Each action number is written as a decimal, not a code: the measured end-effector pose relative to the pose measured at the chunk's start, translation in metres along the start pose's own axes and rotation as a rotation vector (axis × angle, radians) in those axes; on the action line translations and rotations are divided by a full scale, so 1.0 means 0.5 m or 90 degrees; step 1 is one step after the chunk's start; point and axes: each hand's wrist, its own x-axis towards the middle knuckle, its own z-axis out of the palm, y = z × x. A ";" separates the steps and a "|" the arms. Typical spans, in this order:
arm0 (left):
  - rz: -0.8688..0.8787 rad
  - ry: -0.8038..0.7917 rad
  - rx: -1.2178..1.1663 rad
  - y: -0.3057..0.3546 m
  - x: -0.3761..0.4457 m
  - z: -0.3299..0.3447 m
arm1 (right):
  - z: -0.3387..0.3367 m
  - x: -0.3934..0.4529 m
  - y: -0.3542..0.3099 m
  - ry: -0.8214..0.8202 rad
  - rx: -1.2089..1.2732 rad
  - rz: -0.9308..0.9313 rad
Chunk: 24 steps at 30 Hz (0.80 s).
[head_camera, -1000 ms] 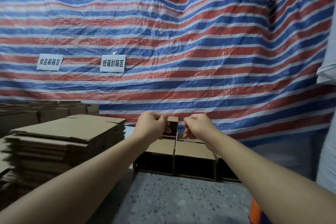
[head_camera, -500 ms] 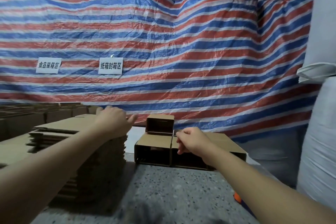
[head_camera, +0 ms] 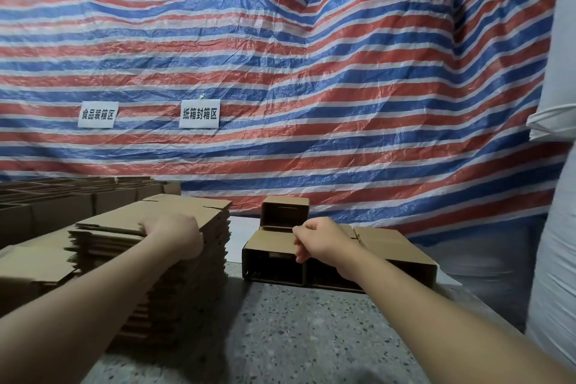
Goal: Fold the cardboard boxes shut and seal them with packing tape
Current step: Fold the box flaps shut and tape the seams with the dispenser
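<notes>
Stack: tall pile of flat, unfolded brown cardboard box blanks (head_camera: 174, 246) stands at lower left of the frame on the speckled grey stone-look tabletop (head_camera: 296, 330).
Left hand: the left hand (head_camera: 174, 238) rests on top of the pile near its front edge, knuckles up, fingers bent down onto the uppermost blank; whether they pinch that sheet or only press on it cannot be told.
Right hand: the right hand (head_camera: 321, 240) hangs at centre frame in front of the opened boxes, fingers loosely curled and holding nothing, fingertips just beside the top front edge of the nearest box.
Opened boxes: a row of brown cardboard boxes lies on its side at centre, open ends facing the camera; the left one (head_camera: 274, 259) shows a dark hollow, the right one (head_camera: 402, 249) is partly hidden by the right forearm.
Small box: a smaller brown cardboard box (head_camera: 285, 212) sits on top of the row, just behind the right hand, its open end also facing the camera.
Far left: more brown cardboard boxes (head_camera: 62, 199) fill the left edge behind the pile.
Backdrop: a red, white and blue striped plastic tarpaulin (head_camera: 311, 87) spans the frame, with two white paper signs printed in black characters, one at left (head_camera: 98, 114) and one nearer centre (head_camera: 199, 113).
Right edge: a white woven sack (head_camera: 558, 227) rises along the frame's right side.
</notes>
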 end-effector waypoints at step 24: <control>0.511 0.490 -0.554 0.052 -0.182 -0.308 | -0.246 0.014 -0.041 0.313 0.321 -0.125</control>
